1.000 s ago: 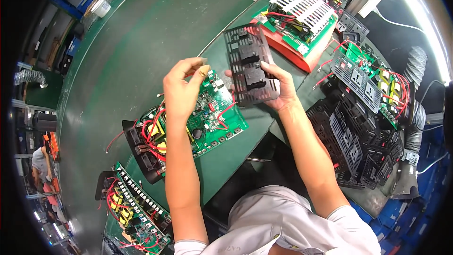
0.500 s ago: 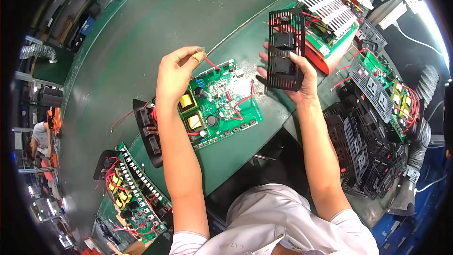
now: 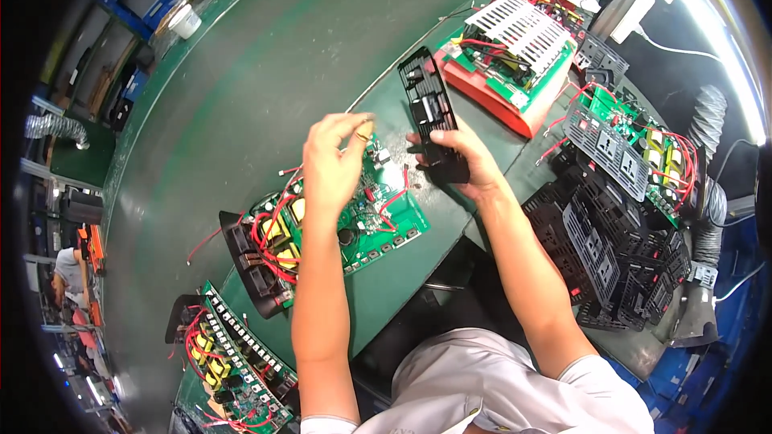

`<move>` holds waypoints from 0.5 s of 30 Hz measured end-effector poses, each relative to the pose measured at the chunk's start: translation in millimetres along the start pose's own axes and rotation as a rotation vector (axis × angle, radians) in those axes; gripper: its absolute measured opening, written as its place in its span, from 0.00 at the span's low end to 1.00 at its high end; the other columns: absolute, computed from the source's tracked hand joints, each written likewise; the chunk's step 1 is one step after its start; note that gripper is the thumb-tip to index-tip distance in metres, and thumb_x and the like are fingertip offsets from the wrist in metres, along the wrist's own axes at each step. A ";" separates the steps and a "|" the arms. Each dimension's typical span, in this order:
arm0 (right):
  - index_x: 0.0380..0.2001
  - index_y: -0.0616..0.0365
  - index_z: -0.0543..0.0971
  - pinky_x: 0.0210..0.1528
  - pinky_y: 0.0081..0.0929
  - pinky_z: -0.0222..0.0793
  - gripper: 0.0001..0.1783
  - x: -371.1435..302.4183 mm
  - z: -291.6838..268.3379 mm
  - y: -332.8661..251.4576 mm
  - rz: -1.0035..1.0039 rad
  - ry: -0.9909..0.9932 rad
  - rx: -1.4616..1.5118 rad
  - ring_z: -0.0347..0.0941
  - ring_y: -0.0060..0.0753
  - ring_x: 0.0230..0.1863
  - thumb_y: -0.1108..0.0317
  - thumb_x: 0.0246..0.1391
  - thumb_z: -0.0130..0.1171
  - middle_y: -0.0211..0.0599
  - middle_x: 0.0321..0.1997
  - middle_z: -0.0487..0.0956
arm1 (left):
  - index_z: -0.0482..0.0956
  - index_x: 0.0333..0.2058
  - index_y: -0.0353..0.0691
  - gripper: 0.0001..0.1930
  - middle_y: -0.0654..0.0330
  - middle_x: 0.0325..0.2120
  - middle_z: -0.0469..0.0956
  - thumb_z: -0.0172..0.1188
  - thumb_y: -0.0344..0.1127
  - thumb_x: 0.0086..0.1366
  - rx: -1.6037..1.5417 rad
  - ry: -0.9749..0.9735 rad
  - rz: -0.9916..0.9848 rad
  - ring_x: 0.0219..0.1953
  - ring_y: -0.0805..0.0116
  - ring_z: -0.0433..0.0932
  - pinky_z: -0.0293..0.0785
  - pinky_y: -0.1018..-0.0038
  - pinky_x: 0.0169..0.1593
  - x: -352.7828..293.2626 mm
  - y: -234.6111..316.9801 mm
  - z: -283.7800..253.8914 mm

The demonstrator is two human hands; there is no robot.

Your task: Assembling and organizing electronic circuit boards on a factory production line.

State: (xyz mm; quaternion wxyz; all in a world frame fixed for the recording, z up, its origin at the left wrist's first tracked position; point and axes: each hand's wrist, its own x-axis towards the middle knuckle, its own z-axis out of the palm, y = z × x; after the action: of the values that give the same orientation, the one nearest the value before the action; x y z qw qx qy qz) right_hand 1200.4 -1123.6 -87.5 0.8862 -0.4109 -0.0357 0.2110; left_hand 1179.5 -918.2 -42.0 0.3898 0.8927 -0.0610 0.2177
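Note:
My right hand [image 3: 474,162] grips a black slotted panel [image 3: 426,104] by its lower end, thumb on the face and fingers behind. The panel stands tilted just right of a green circuit board [image 3: 402,229] lying on the bench. Over the board's far left part is my left hand [image 3: 331,162], thumb and forefinger pinched together, with a tan cover on a fingertip. Whatever is between those fingers is too small to make out. Red wires [image 3: 273,221] and yellow transformers show on the board beside my left forearm. A black end panel [image 3: 251,265] stands at its left end.
Beyond the panel sits a red case [image 3: 507,104] with a white slotted plate [image 3: 519,32]. Black panels [image 3: 619,261] are piled at right, near a wired board [image 3: 663,165] and a grey flexible duct [image 3: 709,128]. Another wired board [image 3: 241,354] lies lower left. A person [image 3: 71,273] is at far left.
The right hand has brought the black panel left and nearer the board, now leaning the other way. My left hand, still pinched, has moved right and down over the board. The whole view has shifted slightly.

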 end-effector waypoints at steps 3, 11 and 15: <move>0.61 0.57 0.62 0.43 0.29 0.71 0.35 -0.9 4.2 1.2 -0.014 -0.024 -0.129 0.71 0.33 0.51 0.69 0.48 0.58 0.35 0.51 0.71 | 0.82 0.39 0.37 0.10 0.56 0.35 0.80 0.61 0.32 0.59 0.024 -0.057 0.057 0.39 0.63 0.78 0.71 0.72 0.45 -3.2 3.3 8.5; 0.66 0.58 0.59 0.54 0.19 0.61 0.39 -6.4 18.3 1.1 -0.042 -0.041 -0.309 0.66 0.21 0.50 0.74 0.47 0.55 0.30 0.55 0.70 | 0.81 0.39 0.33 0.10 0.55 0.32 0.80 0.61 0.27 0.58 -0.127 -0.084 0.039 0.34 0.67 0.78 0.72 0.75 0.40 -2.6 7.4 13.3; 0.67 0.43 0.58 0.47 0.18 0.64 0.41 -4.7 15.9 4.0 -0.045 -0.027 -0.392 0.67 0.18 0.39 0.72 0.48 0.55 0.28 0.43 0.75 | 0.81 0.36 0.35 0.09 0.55 0.31 0.79 0.61 0.28 0.56 -0.122 -0.062 0.066 0.34 0.58 0.77 0.71 0.68 0.41 -2.7 3.5 14.0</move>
State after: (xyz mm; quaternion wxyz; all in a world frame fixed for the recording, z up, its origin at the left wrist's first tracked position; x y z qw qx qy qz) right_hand 1190.9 -1111.9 -79.4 0.7932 -0.5718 -0.0971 0.1857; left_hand 1181.0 -931.0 -49.3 0.4341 0.8711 -0.1156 0.1985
